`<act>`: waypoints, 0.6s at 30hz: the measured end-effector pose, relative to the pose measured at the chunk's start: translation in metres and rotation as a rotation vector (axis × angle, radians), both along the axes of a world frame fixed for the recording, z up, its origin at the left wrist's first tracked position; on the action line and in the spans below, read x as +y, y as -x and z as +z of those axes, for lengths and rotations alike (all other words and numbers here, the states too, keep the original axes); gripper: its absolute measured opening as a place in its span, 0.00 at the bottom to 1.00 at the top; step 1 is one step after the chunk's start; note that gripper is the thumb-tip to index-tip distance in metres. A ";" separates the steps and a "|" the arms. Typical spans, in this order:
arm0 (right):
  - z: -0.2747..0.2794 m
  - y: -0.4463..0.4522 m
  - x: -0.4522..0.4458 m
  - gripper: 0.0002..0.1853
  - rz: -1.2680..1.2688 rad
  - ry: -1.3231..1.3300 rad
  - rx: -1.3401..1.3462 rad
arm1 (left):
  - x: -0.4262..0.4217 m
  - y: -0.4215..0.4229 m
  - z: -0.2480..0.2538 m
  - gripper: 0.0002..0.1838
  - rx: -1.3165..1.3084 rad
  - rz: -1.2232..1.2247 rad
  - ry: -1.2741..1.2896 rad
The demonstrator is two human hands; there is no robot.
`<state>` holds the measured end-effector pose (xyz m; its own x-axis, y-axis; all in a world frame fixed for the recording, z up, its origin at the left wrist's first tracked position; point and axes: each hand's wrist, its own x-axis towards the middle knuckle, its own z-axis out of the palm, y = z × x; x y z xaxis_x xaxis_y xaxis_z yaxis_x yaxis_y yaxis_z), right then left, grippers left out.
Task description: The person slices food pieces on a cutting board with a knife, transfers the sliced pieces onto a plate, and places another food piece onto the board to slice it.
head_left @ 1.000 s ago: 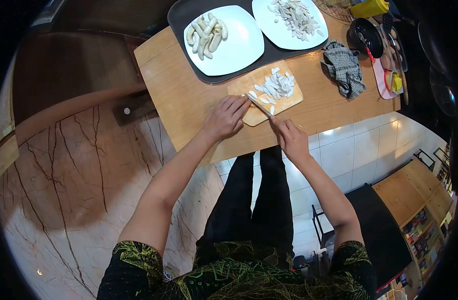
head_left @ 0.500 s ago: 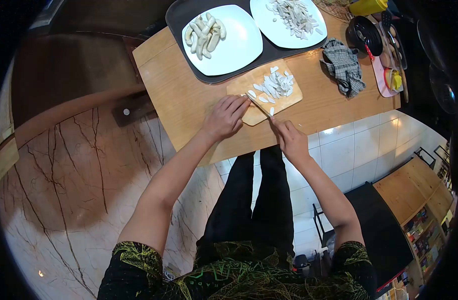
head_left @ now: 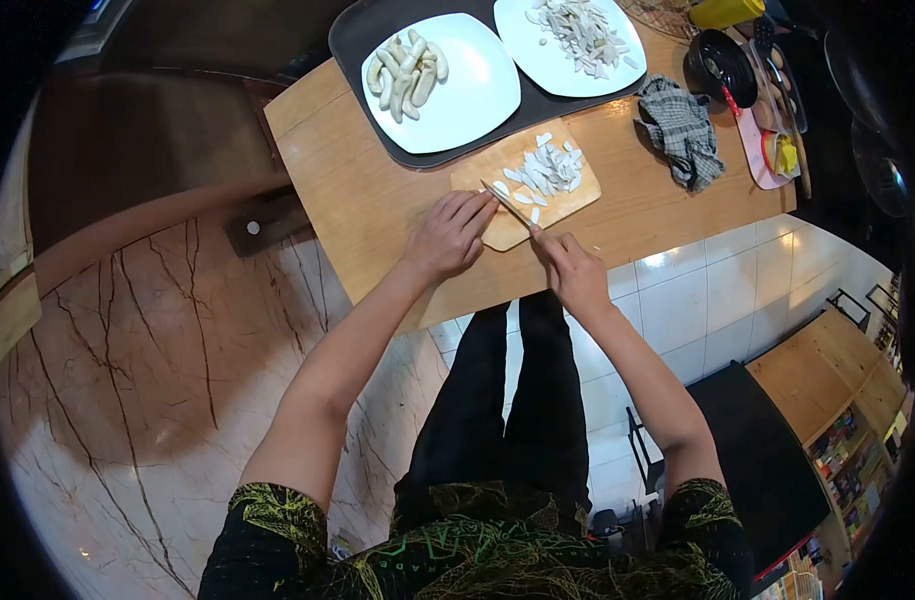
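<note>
My right hand [head_left: 575, 268] is closed on the handle of a knife [head_left: 510, 204], whose blade points up and left across the wooden cutting board [head_left: 568, 207]. My left hand [head_left: 445, 238] rests at the board's left edge with its fingers pressed together beside the blade; what they hold is mostly hidden under the fingertips. White slices [head_left: 552, 168] lie in a loose pile on the board, with a few single slices near the knife. Behind the board, one white plate [head_left: 483, 95] bears several whole pale, finger-shaped pieces [head_left: 408, 75]. Another plate [head_left: 538, 70] holds many slices.
Both plates stand on a dark tray [head_left: 403, 150] at the wooden table's [head_left: 338, 200] far side. To the right are a crumpled checked cloth [head_left: 682, 132], a black bowl [head_left: 720, 65], a pink board [head_left: 756, 160] and a yellow container [head_left: 728, 12].
My right hand and the knife have moved slightly left and up. The left hand stays almost in place. The tray, plates and cloth sit slightly further left in view.
</note>
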<state>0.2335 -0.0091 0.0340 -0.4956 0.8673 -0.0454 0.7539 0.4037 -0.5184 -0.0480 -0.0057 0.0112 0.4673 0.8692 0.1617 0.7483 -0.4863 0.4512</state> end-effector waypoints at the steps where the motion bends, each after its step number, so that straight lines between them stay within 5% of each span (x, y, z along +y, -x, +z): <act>1: -0.004 -0.002 -0.001 0.27 0.008 -0.007 -0.007 | 0.000 0.000 0.001 0.34 0.002 0.000 0.009; 18: 0.022 -0.004 0.014 0.32 -0.013 -0.113 -0.047 | -0.003 -0.013 0.011 0.27 -0.195 0.183 0.032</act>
